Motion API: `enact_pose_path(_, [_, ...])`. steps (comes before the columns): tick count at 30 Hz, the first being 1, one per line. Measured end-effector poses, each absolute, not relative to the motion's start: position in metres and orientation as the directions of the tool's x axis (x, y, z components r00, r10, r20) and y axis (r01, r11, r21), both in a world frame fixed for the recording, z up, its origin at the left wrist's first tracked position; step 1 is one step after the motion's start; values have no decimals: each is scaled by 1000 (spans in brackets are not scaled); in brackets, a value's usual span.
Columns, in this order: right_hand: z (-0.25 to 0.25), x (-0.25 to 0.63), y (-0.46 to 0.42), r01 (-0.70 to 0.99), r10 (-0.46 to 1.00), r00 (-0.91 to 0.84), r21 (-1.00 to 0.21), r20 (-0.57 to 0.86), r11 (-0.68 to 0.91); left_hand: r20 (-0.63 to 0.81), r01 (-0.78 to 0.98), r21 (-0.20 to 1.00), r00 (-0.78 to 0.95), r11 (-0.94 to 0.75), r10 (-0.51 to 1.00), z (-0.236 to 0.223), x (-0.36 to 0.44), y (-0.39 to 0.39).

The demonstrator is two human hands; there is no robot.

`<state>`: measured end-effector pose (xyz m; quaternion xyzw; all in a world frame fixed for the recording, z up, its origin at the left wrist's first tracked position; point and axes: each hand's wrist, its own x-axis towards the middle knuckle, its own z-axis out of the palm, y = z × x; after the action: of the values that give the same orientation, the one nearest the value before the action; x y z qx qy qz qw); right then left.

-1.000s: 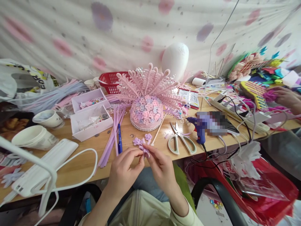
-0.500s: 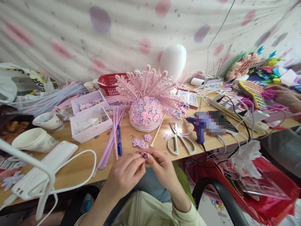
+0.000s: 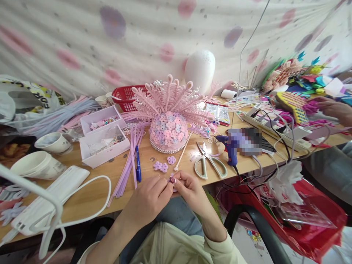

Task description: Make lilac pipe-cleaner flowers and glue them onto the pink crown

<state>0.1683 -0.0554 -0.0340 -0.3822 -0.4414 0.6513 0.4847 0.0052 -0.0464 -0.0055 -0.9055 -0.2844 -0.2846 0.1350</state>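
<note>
My left hand [image 3: 152, 194] and my right hand [image 3: 189, 189] meet at the table's front edge, fingertips pinched together. Between them is a small piece of purple pipe cleaner [image 3: 175, 190], mostly hidden by the fingers. Just beyond my hands lie small purple pipe-cleaner flowers [image 3: 160, 167], with a single one [image 3: 171, 160] beside them. Behind these stands a dome [image 3: 168, 128] covered in pink, lilac and blue flowers, with a pearl trim round its base and a fan of pink plumes [image 3: 169, 95] rising at its back.
Left are purple pipe cleaners [image 3: 128, 165], a blue pen [image 3: 138, 165], bead boxes [image 3: 106, 150], paper cups [image 3: 37, 165] and a white power bank [image 3: 52, 198]. Right are a stick [image 3: 183, 152], scissors [image 3: 205, 161], a glue gun [image 3: 230, 150] and a power strip [image 3: 275, 130]. Another person's hand [image 3: 334, 110] works far right.
My fingers have closed further round the purple piece, which showed more before. My left hand has turned with its back more upward. The purple flowers beyond now show apart from my fingers.
</note>
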Motion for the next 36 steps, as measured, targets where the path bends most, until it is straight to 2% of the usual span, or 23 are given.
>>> enact_pose_path(3, [-37, 161, -56, -247, 984, -175, -967, -24, -67, 606, 602, -64, 657, -796, 449, -8, 4, -47])
enact_pose_path(6, [-39, 152, -60, -33, 989, -38, -990, 140, 139, 616, 638, 92, 567, -764, 547, -11, 3, -52])
enact_pose_path(8, [-40, 146, -64, 90, 971, 22, -967, 239, 236, 590, 633, 305, 461, -712, 663, -13, 3, -57])
enact_pose_path(10, [-40, 141, -68, 90, 962, 47, -960, 271, 266, 504, 568, 563, 340, -600, 794, -15, 6, -63])
enact_pose_path(12, [-40, 136, -72, 12, 964, 79, -967, 253, 253, 354, 407, 813, 222, -417, 908, -18, 13, -68])
enact_pose_path(14, [-40, 134, -75, -70, 965, 130, -969, 227, 237, 150, 141, 976, 132, -168, 980, -21, 22, -72])
enact_pose_path(15, [-40, 133, -75, -103, 966, 148, -968, 211, 227, 40, -9, 999, 111, -39, 993, -23, 27, -73])
enact_pose_path(17, [-41, 134, -75, -160, 974, 139, -967, 178, 200, -145, -248, 953, 130, 174, 981, -27, 33, -74])
enact_pose_path(19, [-42, 136, -72, -219, 987, 66, -963, 148, 159, -228, -345, 897, 178, 278, 957, -30, 33, -72])
enact_pose_path(25, [-40, 141, -66, -390, 984, -109, -916, 144, 90, -116, -314, 934, 190, 172, 975, -31, 18, -67])
enact_pose_path(31, [-37, 146, -70, -497, 937, -304, -868, 170, -3, -196, -369, 904, 86, 214, 977, -20, 16, -67])
enact_pose_path(36, [-35, 151, -70, -477, 933, -318, -879, 169, -3, -245, -433, 859, 123, 274, 962, -16, 17, -67])
